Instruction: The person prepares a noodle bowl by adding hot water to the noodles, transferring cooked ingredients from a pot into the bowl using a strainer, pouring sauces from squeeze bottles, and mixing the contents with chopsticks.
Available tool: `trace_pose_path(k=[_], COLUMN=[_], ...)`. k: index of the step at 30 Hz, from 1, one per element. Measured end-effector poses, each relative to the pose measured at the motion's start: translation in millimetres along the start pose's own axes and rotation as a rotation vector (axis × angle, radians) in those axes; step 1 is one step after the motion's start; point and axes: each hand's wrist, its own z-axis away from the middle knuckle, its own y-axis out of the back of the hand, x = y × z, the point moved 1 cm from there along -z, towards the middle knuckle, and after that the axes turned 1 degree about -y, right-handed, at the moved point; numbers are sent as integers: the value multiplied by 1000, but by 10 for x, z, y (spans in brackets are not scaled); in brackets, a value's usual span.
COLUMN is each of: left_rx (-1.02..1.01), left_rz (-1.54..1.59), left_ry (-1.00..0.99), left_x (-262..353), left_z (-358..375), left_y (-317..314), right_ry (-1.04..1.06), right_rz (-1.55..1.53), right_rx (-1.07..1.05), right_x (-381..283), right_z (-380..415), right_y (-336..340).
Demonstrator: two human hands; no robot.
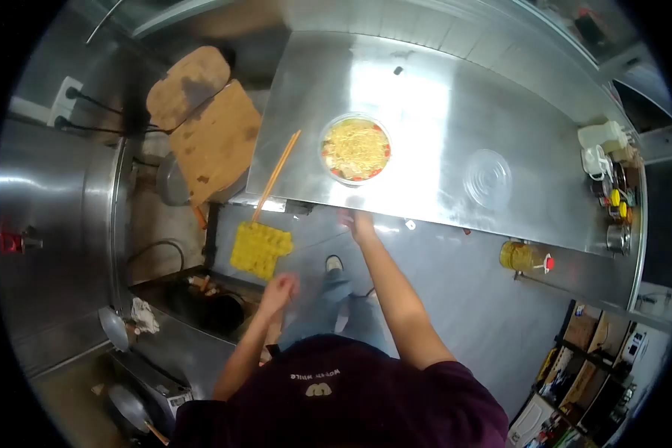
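Observation:
A round clear bowl (355, 149) of noodles with red pieces round its rim sits on the steel table (291, 82). To its right lies a clear round lid (488, 180). A pair of chopsticks (278, 173) rests across the table's front edge at the left. My right hand (357, 222) is low by that edge, below the bowl; its fingers are blurred and I cannot make out a hold. My left hand (279, 290) is near my body, fingers curled in, with nothing visible in it. Close to it is a yellow cloth-like piece (261, 249).
Stained wooden boards (216, 138) stand left of the table. Sauce jars and bottles (616, 194) line its right end. A bottle of yellow oil (517, 255) is below the table at right. Shelves (586, 351) stand at lower right, and a pan (131, 407) is at lower left.

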Motion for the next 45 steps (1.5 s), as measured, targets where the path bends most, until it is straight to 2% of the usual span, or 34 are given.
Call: trace_pose_path(k=[1, 2, 4, 6, 8, 11, 12, 16, 19, 22, 26, 31, 34, 39, 40, 43, 45], left_rx=[52, 45, 122, 139, 90, 168, 99, 115, 152, 134, 99, 78, 33, -93, -126, -123, -187], left_rz=[-173, -45, 74, 60, 15, 47, 56, -67, -49, -208, -140, -139, -162, -206, -218, -196, -160], left_ry=[-40, -47, -301, -471, -556, -341, -341, -358, -427, -392, -347, -438, -487, -507, -454, -431, -418], left_x=[343, 594, 1445, 2063, 2264, 2616, 2785, 2816, 2812, 2869, 2697, 2998, 3222, 3471, 3514, 3517, 3562], left_z=[-207, -410, -766, -1071, -1628, -1870, -2031, -1875, -1987, -2147, -2250, -1906, -1602, -1182, -1042, -1144, -1179], left_y=[14, -3, -154, -267, -224, -34, -129, -289, -277, -185, -107, -449, -795, -1995, -2275, -3082, -3509], right_ry=[-45, -92, -130, -103, 98, 351, 395, 361, 441, 443, 447, 429, 431, 484, 485, 566, 551], right_rz=[108, 215, 309, 287, 308, 274, 293, 544, 602, 464, 349, 281, 229, 182, 165, 177, 204], right_rx=[-11, -21, -65, -137, -120, -92, -68, -31, 2, -14, -72, -71, -79, -31, -20, 66, 110], right_x=[-81, -167, -503, -1004, -1393, -1771, -1968, -2265, -2266, -2192, -2031, -2224, -2426, -3041, -3138, -3543, -3800], right_z=[113, 257, 647, 1148, 1138, 757, 633, 692, 634, 484, 420, 662, 1025, 1791, 1914, 2094, 2254], right_y=[58, 154, 229, 172, 97, -422, -485, -572, -639, -711, -711, -504, -249, 735, 954, 1610, 1930])
